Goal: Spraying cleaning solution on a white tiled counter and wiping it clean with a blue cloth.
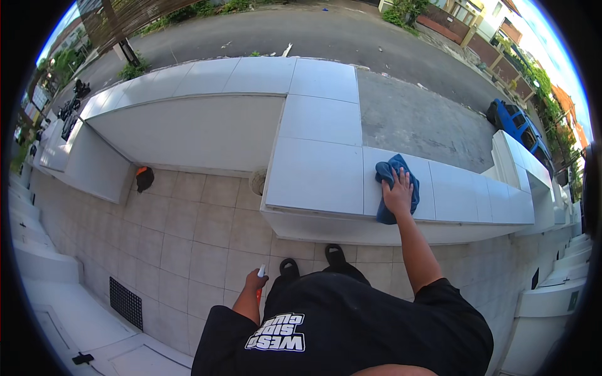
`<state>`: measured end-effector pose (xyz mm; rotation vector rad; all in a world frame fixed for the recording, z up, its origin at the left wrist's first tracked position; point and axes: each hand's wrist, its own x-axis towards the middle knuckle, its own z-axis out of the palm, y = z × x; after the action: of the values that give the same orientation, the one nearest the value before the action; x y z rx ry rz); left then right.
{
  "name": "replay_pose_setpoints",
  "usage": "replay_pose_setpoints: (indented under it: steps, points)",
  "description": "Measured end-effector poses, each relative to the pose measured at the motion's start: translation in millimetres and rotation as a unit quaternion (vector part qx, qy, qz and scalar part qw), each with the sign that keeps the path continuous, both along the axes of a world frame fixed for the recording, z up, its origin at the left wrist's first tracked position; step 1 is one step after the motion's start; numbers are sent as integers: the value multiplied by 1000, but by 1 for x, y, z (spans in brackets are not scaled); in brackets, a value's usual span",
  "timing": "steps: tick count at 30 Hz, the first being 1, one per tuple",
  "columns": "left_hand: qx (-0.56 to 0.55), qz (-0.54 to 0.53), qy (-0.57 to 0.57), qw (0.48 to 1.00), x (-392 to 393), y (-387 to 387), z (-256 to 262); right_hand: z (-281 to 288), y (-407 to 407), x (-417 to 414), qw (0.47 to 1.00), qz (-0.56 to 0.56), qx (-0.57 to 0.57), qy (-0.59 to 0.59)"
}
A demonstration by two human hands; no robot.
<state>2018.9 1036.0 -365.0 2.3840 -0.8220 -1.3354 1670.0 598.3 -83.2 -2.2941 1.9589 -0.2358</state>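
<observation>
My right hand presses flat on a crumpled blue cloth, fingers spread over it. The cloth lies on the white tiled top of a low wall, and its lower end hangs slightly over the near edge. Down by my left side, my left hand grips a spray bottle with a white head. Part of its reddish-orange body shows below the hand; the rest is hidden by my fingers and arm.
Beige floor tiles surround my feet in dark sandals. A black-and-orange bag-like item sits by the wall's inner corner. A round container stands against the wall. Dark grid mat at left; blue car beyond the wall.
</observation>
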Motion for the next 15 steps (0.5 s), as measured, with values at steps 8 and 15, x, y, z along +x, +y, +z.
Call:
replay_pose_setpoints:
  steps: [8, 15]
  points:
    - [-22, -15, 2, 1000, -4, -15, 6, 9, -37, -10, 991, -130, 26, -10]
    - [5, -34, -15, 999, 2, -12, 6, 6, -36, -34, 998, -56, -4, -29]
